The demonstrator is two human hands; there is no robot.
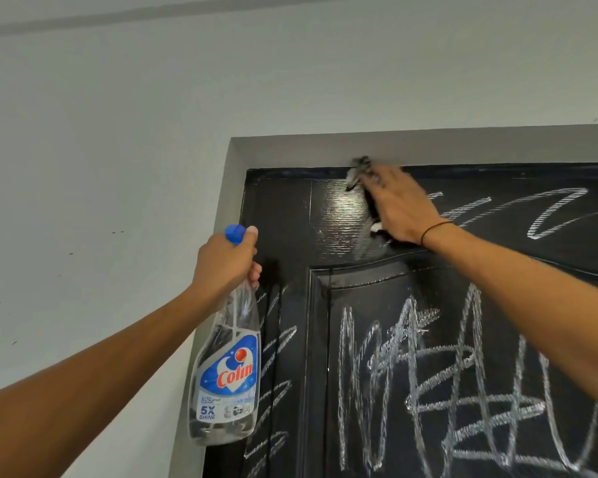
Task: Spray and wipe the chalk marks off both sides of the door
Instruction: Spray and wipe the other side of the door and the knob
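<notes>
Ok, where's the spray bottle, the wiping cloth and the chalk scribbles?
spray bottle (227,377), head view, on its blue label.
cloth (358,170), head view, on the bunched end above the fingers.
chalk marks (411,374), head view, on the big scribble on the door panel.

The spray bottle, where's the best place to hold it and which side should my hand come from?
Hold the spray bottle at its narrow neck just under the blue spray head, as the left hand does now, coming from the wall side so the nozzle faces the door. The neck is slim enough to wrap, while the body widens below.
</notes>
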